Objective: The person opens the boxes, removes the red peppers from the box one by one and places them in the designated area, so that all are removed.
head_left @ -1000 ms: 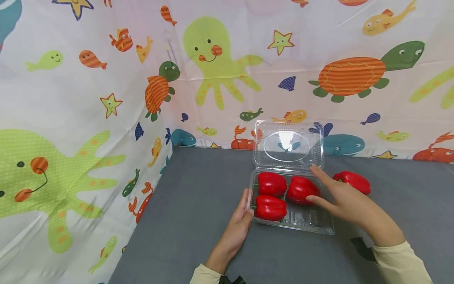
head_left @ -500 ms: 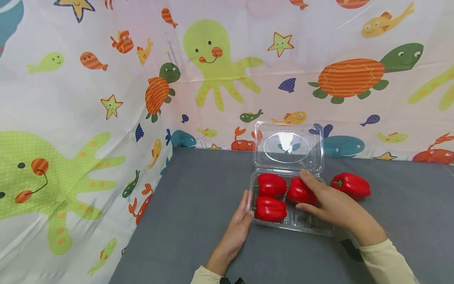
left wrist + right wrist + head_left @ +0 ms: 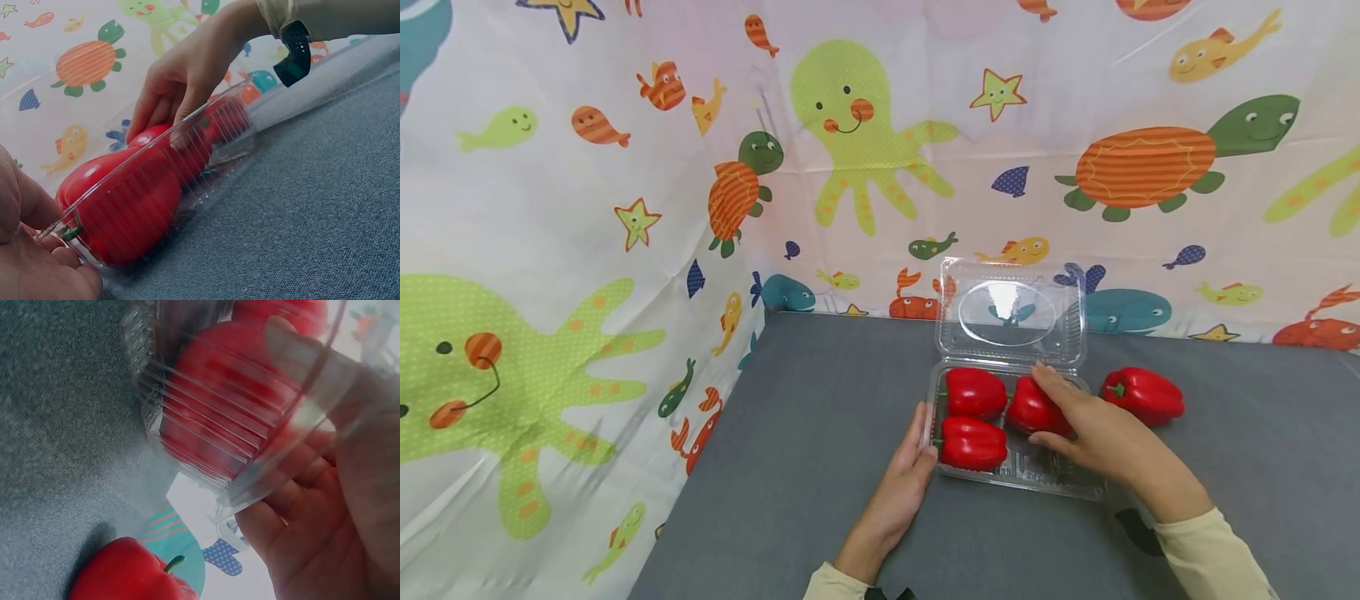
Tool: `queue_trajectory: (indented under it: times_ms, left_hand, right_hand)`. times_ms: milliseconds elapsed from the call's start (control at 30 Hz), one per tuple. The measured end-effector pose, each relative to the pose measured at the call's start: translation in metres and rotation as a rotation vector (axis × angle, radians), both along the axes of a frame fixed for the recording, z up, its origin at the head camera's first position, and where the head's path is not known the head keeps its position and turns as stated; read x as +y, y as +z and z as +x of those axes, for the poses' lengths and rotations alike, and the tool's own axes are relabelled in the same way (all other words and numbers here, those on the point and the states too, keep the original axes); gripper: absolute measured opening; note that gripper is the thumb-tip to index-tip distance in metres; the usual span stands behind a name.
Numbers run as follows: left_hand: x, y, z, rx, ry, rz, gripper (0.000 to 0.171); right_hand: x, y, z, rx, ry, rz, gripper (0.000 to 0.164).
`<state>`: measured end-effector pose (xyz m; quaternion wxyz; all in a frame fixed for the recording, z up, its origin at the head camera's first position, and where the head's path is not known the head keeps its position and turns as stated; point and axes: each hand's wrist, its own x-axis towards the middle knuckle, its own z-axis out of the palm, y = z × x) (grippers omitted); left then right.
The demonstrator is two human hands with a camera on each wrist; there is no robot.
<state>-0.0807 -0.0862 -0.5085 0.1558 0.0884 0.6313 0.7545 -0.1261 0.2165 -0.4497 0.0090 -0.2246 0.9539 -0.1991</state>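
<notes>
A clear plastic clamshell container [image 3: 1030,471] lies on the grey table with three red bell peppers inside. Two of them, a back pepper [image 3: 974,392] and a front pepper [image 3: 973,445], sit along its left side. My left hand [image 3: 891,492] holds the container's left wall, thumb by the rim. My right hand [image 3: 1108,442] reaches over the right side and grips the third bell pepper [image 3: 1027,406], its thumb on the near side and fingers behind. In the left wrist view, a green stem [image 3: 72,232] shows close to my left fingers.
The container's lid [image 3: 1007,312] stands raised at the back, near the patterned cloth [image 3: 880,150]. Another red bell pepper [image 3: 1146,396] lies on the table [image 3: 820,467] to the right of the container. A dark band [image 3: 294,55] is on the right wrist.
My right hand has moved left, further over the third pepper, uncovering more of the loose pepper on the right. The left hand and the container have stayed in place.
</notes>
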Motion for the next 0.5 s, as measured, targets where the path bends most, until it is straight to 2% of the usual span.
queue_trajectory:
  times_ms: [333, 500]
  left_hand:
    - [0.0006, -0.0002, -0.0003, 0.01, -0.005, 0.012, 0.069]
    - [0.0006, -0.0006, -0.0001, 0.009, -0.005, 0.014, 0.069]
  right_hand:
    - [-0.0006, 0.0003, -0.0022, 0.085, 0.016, 0.03, 0.099]
    - [-0.0018, 0.0018, -0.0029, 0.083, 0.023, 0.043, 0.098]
